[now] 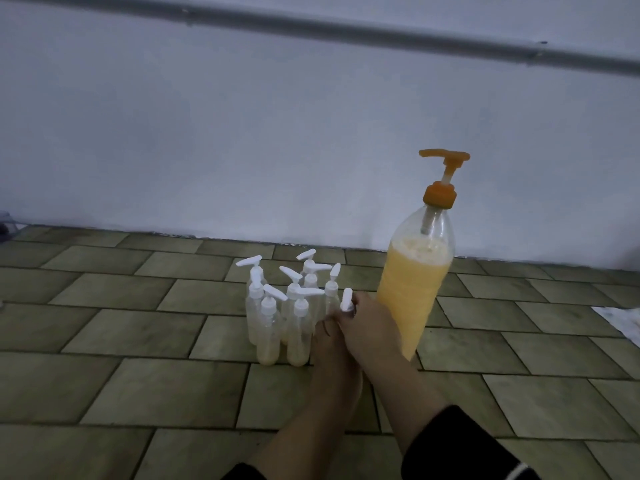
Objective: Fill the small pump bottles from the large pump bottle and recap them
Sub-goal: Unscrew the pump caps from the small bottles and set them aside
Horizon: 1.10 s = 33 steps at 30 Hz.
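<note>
1. On the tiled floor (145, 372), near the foot of the wall (242, 140), one large pump bottle (408, 289) stands upright; it is clear plastic, filled most of the way with opaque yellow-orange liquid, and carries an orange pump head (445, 157) whose spout points left.
2. Just left of it stands a tight cluster of small pump bottles (287, 306), all upright with white pump heads on; about seven can be counted, though those at the back overlap and the count is not certain.
3. These small bottles are clear, with pale yellowish liquid in their lower parts; the levels in the rear ones are hard to make out.
4. One more small bottle (346, 301) sits between the cluster and the large bottle; only its white pump top shows above the hands.
5. Both hands meet at that bottle: the right hand (367, 327) has fingers curled around its top below the pump, and the left hand (329, 337) is closed round it lower down, hiding the body.
6. Dark sleeves (460, 445) are cut off by the bottom edge.
7. A grey pipe (346, 27) runs across the wall above, and something white (620, 317) lies at the right edge, partly out of view.
</note>
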### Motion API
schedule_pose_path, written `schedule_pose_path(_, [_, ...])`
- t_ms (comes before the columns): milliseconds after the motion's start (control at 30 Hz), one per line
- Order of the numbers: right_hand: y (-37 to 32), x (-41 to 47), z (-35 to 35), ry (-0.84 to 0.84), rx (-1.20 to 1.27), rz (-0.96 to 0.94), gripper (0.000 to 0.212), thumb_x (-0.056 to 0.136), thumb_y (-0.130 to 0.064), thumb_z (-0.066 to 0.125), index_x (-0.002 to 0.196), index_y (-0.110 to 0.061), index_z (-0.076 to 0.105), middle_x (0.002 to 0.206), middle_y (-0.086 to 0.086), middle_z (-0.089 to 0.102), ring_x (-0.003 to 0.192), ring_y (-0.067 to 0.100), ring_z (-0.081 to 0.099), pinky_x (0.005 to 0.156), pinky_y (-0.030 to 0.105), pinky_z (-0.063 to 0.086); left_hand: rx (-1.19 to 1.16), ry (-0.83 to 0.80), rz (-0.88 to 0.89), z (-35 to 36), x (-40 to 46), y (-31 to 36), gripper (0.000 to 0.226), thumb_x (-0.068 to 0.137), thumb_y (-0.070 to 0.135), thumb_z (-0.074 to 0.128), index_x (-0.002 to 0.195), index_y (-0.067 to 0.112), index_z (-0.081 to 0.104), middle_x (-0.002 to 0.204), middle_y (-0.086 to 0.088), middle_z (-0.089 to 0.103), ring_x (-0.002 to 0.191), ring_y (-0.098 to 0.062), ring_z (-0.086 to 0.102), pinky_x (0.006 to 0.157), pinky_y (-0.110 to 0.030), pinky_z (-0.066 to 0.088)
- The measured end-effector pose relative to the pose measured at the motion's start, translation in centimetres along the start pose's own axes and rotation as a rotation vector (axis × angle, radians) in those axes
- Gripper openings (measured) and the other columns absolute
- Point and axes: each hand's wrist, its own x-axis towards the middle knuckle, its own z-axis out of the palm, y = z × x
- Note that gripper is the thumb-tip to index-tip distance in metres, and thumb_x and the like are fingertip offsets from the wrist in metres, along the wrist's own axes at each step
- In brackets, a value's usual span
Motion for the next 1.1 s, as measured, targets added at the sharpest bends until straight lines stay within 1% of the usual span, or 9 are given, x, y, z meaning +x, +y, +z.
schedule_pose_path(133, [0.5, -1.4, -1.8, -0.017, 0.188, -0.075, 0.004, 0.087, -0.025, 0.065, 0.089, -0.024, 0.062, 0.079, -0.01, 0.06, 0.071, 0.007, 0.055, 0.061, 0.02, 0.043, 0.055, 0.032, 0.157, -1.7, -1.7, 0.3, 0.043, 0.092, 0.021, 0.056, 0.133, 0.019, 0.043, 0.126, 0.007, 0.052, 0.114, -0.008, 0.052, 0.095, -0.027, 0.045])
schedule_pose_path(233, [0.7, -2.2, -4.7, -0.213, 0.385, -0.131, 0.012, 0.084, -0.018, 0.068, 0.077, -0.027, 0.064, 0.073, -0.005, 0.063, 0.067, 0.007, 0.055, 0.064, 0.014, 0.042, -0.153, -0.167, 0.236, -4.5, -3.4, 0.9, 0.027, 0.092, 0.035, 0.056, 0.118, 0.031, 0.048, 0.111, 0.01, 0.058, 0.101, 0.001, 0.055, 0.079, -0.013, 0.045])
schedule_pose_path(333, [1.4, -2.6, -6.4, -0.274, 0.512, -0.122, 0.013, 0.081, -0.018, 0.071, 0.093, -0.024, 0.071, 0.088, 0.001, 0.067, 0.082, 0.013, 0.06, 0.079, 0.027, 0.045, -0.313, -0.307, 0.218, -7.2, -5.2, 2.1, 0.033, 0.087, 0.051, 0.054, 0.112, 0.03, 0.052, 0.098, 0.008, 0.064, 0.088, 0.002, 0.06, 0.071, -0.014, 0.048])
schedule_pose_path(533, [0.3, -4.5, -4.9, -0.218, 0.814, -0.052, 0.061, 0.066, -0.014, 0.08, 0.121, -0.025, 0.056, 0.086, 0.001, 0.069, 0.087, 0.01, 0.067, 0.073, 0.017, 0.049, -0.418, -0.41, 0.106, -9.5, -6.3, 2.4, 0.035, 0.085, 0.04, 0.048, 0.114, 0.024, 0.058, 0.1, -0.001, 0.069, 0.091, -0.01, 0.066, 0.073, -0.015, 0.051])
schedule_pose_path(667, [0.7, -4.9, -4.2, -0.24, 1.013, 0.062, 0.086, 0.064, -0.011, 0.078, 0.14, -0.021, 0.039, 0.103, 0.006, 0.071, 0.103, 0.021, 0.065, 0.094, 0.036, 0.046, -0.487, -0.457, 0.037, -10.5, -6.4, 1.4, 0.04, 0.083, 0.04, 0.051, 0.121, 0.03, 0.058, 0.111, 0.001, 0.069, 0.1, -0.015, 0.066, 0.085, -0.027, 0.053])
schedule_pose_path(733, [0.7, -5.1, -4.0, -0.198, 0.967, 0.07, 0.083, 0.068, -0.011, 0.079, 0.14, -0.021, 0.039, 0.101, 0.004, 0.072, 0.101, 0.019, 0.066, 0.089, 0.034, 0.046, -0.535, -0.452, 0.002, -10.6, -6.4, 1.0, 0.04, 0.081, 0.038, 0.053, 0.119, 0.029, 0.059, 0.11, 0.0, 0.07, 0.099, -0.014, 0.066, 0.084, -0.027, 0.052])
schedule_pose_path(833, [-0.4, -5.8, -3.3, -0.185, 0.839, 0.051, 0.104, 0.047, -0.033, 0.087, 0.139, -0.028, 0.038, 0.107, 0.006, 0.068, 0.105, 0.015, 0.062, 0.084, 0.028, 0.045, -0.518, -0.488, -0.001, -10.5, -6.4, 0.7, 0.032, 0.083, 0.037, 0.057, 0.113, 0.029, 0.061, 0.106, 0.001, 0.07, 0.098, -0.017, 0.064, 0.09, -0.033, 0.051])
schedule_pose_path(933, [-0.4, -5.9, -3.9, -0.1, 0.868, 0.046, 0.091, 0.06, -0.012, 0.084, 0.138, -0.021, 0.039, 0.102, 0.008, 0.07, 0.1, 0.018, 0.066, 0.071, 0.017, 0.046, -0.55, -0.488, -0.027, -10.5, -6.3, 0.7, 0.032, 0.086, 0.04, 0.058, 0.117, 0.032, 0.061, 0.111, -0.002, 0.069, 0.107, -0.022, 0.063, 0.097, -0.041, 0.048])
schedule_pose_path(1100, [0.5, -6.4, -4.7, -0.125, 0.878, 0.019, 0.078, 0.061, -0.008, 0.082, 0.13, -0.022, 0.049, 0.1, 0.018, 0.069, 0.099, 0.021, 0.067, 0.079, 0.022, 0.047, -0.368, -0.498, 0.014, -10.0, -6.1, 1.1, 0.025, 0.093, 0.031, 0.052, 0.118, 0.038, 0.053, 0.115, 0.01, 0.062, 0.106, -0.005, 0.057, 0.079, -0.018, 0.046])
